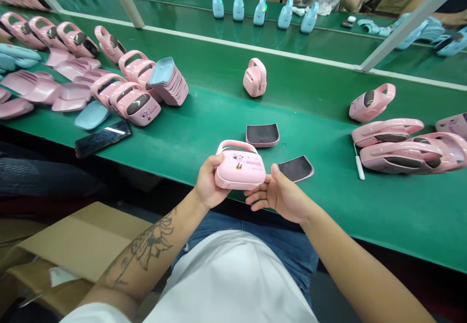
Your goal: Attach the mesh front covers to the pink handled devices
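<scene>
Over on your far left, a black phone lies on the green workbench beside a stack of pink trays, and then comes your left hand, closed firmly round the side of the pink handled casing, holding it up over the bench edge with its cartoon-mouse print facing you. Your right hand is open, palm up, its fingers right at the casing's lower edge, near two dark-faced pink panels on the bench, and further right a white stick tool lies beside a heap of pink casings.
</scene>
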Available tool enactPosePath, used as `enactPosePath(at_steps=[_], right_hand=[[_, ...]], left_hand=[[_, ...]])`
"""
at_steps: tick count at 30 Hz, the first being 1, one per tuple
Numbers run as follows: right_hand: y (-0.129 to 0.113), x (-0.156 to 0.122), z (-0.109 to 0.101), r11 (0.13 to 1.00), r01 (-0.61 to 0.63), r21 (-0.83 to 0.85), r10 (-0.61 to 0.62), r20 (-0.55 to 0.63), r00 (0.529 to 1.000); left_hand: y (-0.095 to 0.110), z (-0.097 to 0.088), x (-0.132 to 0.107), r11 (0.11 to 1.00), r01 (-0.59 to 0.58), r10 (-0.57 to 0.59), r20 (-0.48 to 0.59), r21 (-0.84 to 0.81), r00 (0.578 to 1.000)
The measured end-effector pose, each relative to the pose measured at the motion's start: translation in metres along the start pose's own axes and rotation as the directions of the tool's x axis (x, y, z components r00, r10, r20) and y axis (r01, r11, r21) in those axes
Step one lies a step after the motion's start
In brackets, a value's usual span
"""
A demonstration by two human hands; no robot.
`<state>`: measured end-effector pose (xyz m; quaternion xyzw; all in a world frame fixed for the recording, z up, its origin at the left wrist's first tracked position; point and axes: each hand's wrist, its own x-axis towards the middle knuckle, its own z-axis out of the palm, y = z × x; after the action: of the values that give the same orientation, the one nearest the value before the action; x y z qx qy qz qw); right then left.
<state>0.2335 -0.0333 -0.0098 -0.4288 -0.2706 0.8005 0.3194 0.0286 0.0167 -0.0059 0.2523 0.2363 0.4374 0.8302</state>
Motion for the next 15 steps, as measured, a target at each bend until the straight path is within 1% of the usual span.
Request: enactPosePath(at_steps=[1, 3, 6, 8, 10, 11, 13, 15], right_hand=[[0.0, 0.001, 0.005, 0.998, -0.007, 0.062, 0.004, 0.041, 0.999], [0.0, 0.002, 0.015, 0.992, 0.008, 0.126, -0.015, 0.059, 0.998], [0.005, 0.004, 0.026, 0.988, 0.038, 0.152, -0.042, 0.026, 0.999], [0.012, 0.005, 0.029, 0.985, 0.103, 0.137, -0.103, -0.007, 0.995], [0.019, 0.005, 0.031, 0.972, 0.224, 0.072, -0.221, -0.04, 0.974], [0.021, 0.004, 0.032, 0.955, 0.295, 0.014, -0.294, -0.054, 0.954], [0.024, 0.001, 0.032, 0.901, 0.41, -0.144, -0.422, -0.067, 0.904], [0.024, -0.003, 0.032, 0.823, 0.454, -0.342, -0.506, -0.078, 0.859]], left_hand=[[-0.001, -0.001, 0.0, 1.0, -0.005, 0.005, 0.001, -0.011, 1.0], [-0.006, -0.004, 0.001, 1.0, -0.006, 0.006, 0.004, -0.02, 1.0], [-0.012, -0.01, -0.001, 1.0, -0.004, 0.004, -0.033, -0.016, 0.999], [-0.014, -0.016, -0.003, 1.0, -0.008, 0.008, -0.067, -0.01, 0.998], [-0.014, -0.023, -0.006, 1.0, -0.025, 0.026, -0.067, 0.01, 0.997], [-0.012, -0.027, -0.007, 0.999, -0.037, 0.039, -0.052, 0.033, 0.998], [-0.007, -0.032, -0.008, 0.992, -0.061, 0.062, -0.003, 0.109, 0.998], [-0.003, -0.033, -0.007, 0.975, -0.098, 0.099, 0.003, 0.197, 0.995]])
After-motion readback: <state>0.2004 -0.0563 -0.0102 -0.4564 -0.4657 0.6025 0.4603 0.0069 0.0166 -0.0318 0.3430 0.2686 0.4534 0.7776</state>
